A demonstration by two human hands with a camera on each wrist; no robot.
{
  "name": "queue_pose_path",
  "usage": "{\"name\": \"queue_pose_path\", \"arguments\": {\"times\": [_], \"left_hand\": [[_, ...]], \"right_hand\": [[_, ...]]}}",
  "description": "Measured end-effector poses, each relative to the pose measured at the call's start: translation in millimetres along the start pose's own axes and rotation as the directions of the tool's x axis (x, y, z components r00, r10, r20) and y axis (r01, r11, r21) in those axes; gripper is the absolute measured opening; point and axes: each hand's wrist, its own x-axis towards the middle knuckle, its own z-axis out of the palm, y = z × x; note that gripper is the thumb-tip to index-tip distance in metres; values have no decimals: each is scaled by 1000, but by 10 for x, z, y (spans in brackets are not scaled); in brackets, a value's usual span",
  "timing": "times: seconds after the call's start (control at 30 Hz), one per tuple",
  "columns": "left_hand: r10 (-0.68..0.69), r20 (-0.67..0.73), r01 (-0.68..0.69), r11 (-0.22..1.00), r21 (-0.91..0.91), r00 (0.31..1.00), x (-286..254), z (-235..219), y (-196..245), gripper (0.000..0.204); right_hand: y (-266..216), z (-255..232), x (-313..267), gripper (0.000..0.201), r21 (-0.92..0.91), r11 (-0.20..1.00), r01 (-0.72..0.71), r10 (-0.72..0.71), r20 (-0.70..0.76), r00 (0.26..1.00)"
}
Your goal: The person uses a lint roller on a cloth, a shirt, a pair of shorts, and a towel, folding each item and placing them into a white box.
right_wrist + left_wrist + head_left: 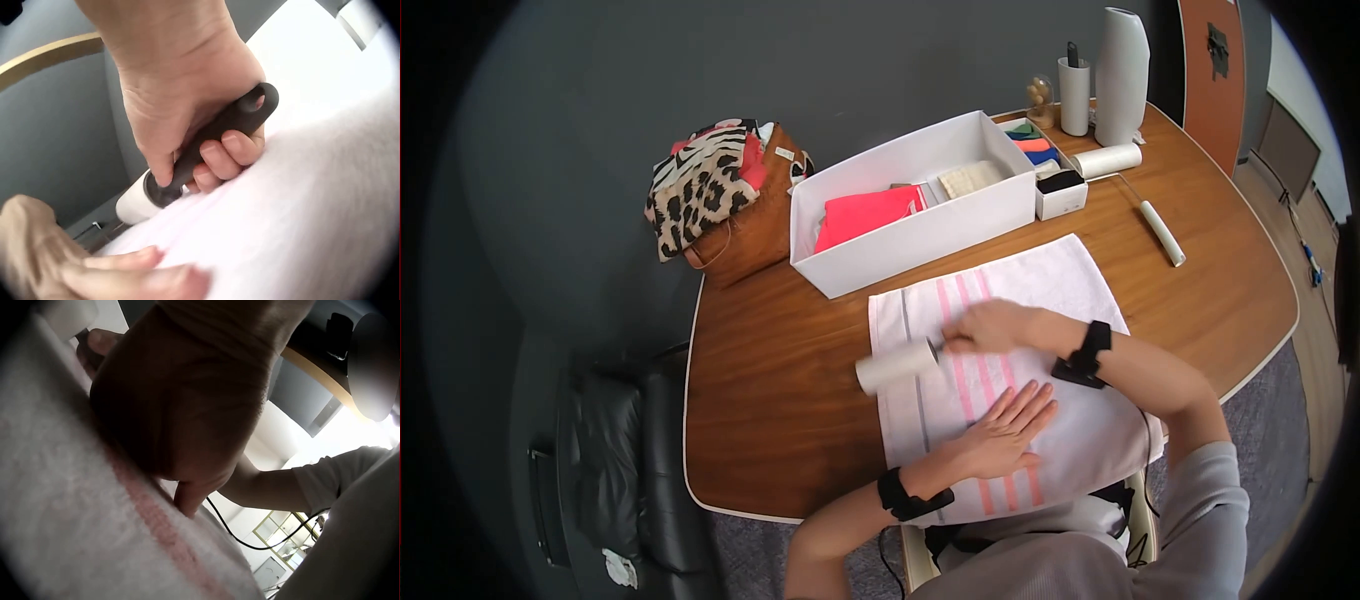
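A white towel [1060, 290] with pink stripes and one grey stripe lies spread on the wooden table. My right hand [992, 326] grips the dark handle [219, 125] of a lint roller [897, 367], fingers wrapped round it in the right wrist view. The white roll lies over the towel's left edge, its far end past the edge. Flat on the towel, fingers spread, my left hand [1003, 437] presses near the front, just below the right hand. In the left wrist view, the left hand [175, 400] rests against the pile beside a pink stripe.
Behind the towel stands a white box [910, 248] holding red and cream cloths. A smaller box [1062, 203] with rolled cloths adjoins it. Another roller [1163, 233] lies at right, near a white roll [1107, 160]. A brown bag [750, 240] with patterned cloth sits back left.
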Motion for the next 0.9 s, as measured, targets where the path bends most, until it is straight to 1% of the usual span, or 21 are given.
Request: {"name": "queue_pose_path", "arguments": {"times": [0.03, 0.1, 0.13, 0.23, 0.27, 0.3, 0.37, 0.4, 0.43, 0.47, 0.5, 0.57, 0.6, 0.63, 0.7, 0.73, 0.77, 0.8, 0.83, 0.9], "left_hand": [[-4, 6, 4, 1000, 5, 1000, 4, -10, 11, 75], [-8, 26, 8, 1000, 21, 1000, 9, -52, 16, 75], [-8, 46, 8, 1000, 14, 999, 19, -69, 15, 75], [-34, 112, 36, 999, -22, 993, 10, -146, 16, 76], [-47, 144, 54, 998, -41, 989, 1, -231, 25, 77], [-54, 177, 66, 996, -62, 983, -14, -301, 5, 77], [-121, 225, 145, 985, -94, 967, -112, -469, -199, 79], [-145, 251, 176, 979, -107, 957, -177, -558, -325, 80], [-233, 232, 256, 964, -75, 944, -263, -620, -462, 82], [-327, 287, 369, 923, -106, 900, -294, -786, -547, 87], [-478, 378, 488, 870, 77, 793, -291, -820, -625, 99], [-607, 325, 620, 781, 76, 725, -355, -768, -721, 113], [-606, 336, 620, 781, 78, 721, -356, -761, -740, 115], [-604, 350, 619, 781, 82, 716, -351, -754, -750, 118], [-603, 365, 618, 781, 90, 709, -328, -745, -745, 120], [-604, 367, 618, 781, 95, 707, -317, -746, -735, 120], [-607, 369, 618, 779, 105, 704, -318, -751, -727, 121], [-602, 356, 616, 783, 84, 715, -334, -733, -740, 121], [-597, 339, 615, 786, 65, 727, -360, -695, -775, 121], [-591, 318, 611, 791, 47, 741, -386, -676, -774, 121]], "right_hand": [[33, -47, 81, 30, -50, 996, -77, 74, -58, 996], [143, -137, 263, 32, -76, 982, -174, 158, -182, 971], [175, -175, 318, 33, -73, 972, -225, 205, -216, 955], [171, -294, 214, 32, 33, 983, -180, 181, -307, 934], [194, -314, 114, 30, 98, 993, -67, 95, -313, 945], [164, -367, -36, 30, 206, 977, -58, 100, -203, 974], [78, -533, -428, 29, 417, 905, -91, 97, 6, 995], [62, -579, -634, 27, 446, 884, -140, 120, 73, 990], [73, -579, -825, 25, 472, 861, -190, 139, 140, 980], [141, -548, -1002, 25, 472, 843, -259, 183, 201, 962], [215, -517, -1167, 25, 466, 823, -324, 222, 262, 939], [343, -431, -1436, 30, 373, 827, -421, 328, 288, 900], [398, -399, -1539, 32, 326, 821, -468, 381, 297, 876], [479, -341, -1609, 32, 331, 835, -440, 405, 171, 898], [599, -240, -1686, 32, 325, 864, -385, 432, -85, 898], [568, -366, -1676, 31, 251, 822, -511, 540, -61, 839], [706, -348, -1673, 30, 216, 823, -525, 560, -159, 813], [908, -275, -1648, 30, 182, 822, -540, 570, -260, 780], [990, -281, -1629, 29, 148, 817, -557, 569, -361, 739], [1047, -352, -1636, 29, 102, 750, -653, 621, -446, 644]]}}
